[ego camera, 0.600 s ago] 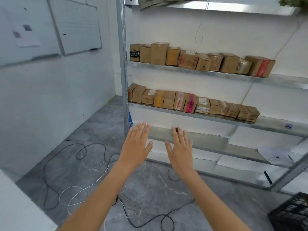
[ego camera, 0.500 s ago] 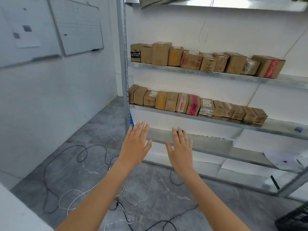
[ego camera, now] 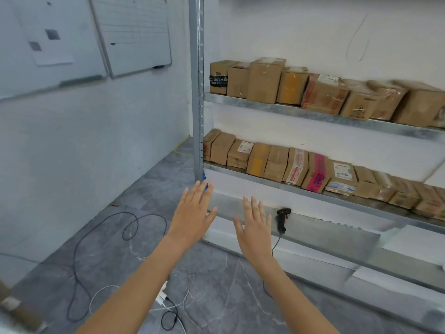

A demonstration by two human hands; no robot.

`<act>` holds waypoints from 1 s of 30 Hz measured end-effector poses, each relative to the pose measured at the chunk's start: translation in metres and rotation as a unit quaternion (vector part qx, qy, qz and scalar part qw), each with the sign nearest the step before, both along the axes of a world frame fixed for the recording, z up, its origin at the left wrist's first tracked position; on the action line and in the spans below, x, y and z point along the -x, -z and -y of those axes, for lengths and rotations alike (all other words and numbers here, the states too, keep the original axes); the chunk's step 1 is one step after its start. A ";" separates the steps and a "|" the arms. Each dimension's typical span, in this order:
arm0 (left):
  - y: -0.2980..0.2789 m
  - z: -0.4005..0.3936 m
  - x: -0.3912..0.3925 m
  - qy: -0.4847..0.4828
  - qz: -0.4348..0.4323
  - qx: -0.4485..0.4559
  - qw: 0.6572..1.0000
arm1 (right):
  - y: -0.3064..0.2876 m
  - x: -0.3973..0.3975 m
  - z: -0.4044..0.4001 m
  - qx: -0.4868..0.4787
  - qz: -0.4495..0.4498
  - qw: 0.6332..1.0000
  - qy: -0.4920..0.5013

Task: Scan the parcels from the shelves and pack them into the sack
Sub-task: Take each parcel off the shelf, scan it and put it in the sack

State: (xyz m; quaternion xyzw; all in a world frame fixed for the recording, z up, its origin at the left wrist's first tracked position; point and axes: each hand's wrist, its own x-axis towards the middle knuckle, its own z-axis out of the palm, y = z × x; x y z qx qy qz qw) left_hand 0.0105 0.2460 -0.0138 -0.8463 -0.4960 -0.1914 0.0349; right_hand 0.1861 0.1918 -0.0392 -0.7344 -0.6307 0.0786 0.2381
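Two metal shelves carry rows of brown cardboard parcels: an upper row [ego camera: 322,92] and a lower row [ego camera: 289,165], one lower parcel wrapped in pink tape [ego camera: 316,174]. A black handheld scanner [ego camera: 282,219] with a cable lies on the lowest shelf [ego camera: 337,235]. My left hand [ego camera: 193,214] and my right hand [ego camera: 254,229] are stretched out in front of me, palms down, fingers straight, holding nothing. The right hand is just left of the scanner and apart from it. No sack is in view.
A grey shelf upright [ego camera: 197,92] stands just beyond my left hand. Black and white cables [ego camera: 101,256] loop over the grey tiled floor. Whiteboards [ego camera: 134,32] hang on the left wall. A blurred brown object [ego camera: 16,307] sits at the lower left edge.
The view has swung left and closer to the shelves. The scanner, hidden behind my right hand before, now shows to its right. Both hands stay flat and empty.
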 end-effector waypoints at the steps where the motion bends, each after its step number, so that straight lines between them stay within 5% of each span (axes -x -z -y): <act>1: 0.002 -0.013 0.000 0.003 -0.005 0.002 1.000 | 0.004 0.001 -0.012 0.000 -0.001 1.000 0.000; 30: 0.029 -0.379 -0.049 0.031 0.017 0.038 0.999 | 0.036 -0.059 -0.391 -0.019 -0.057 0.998 0.000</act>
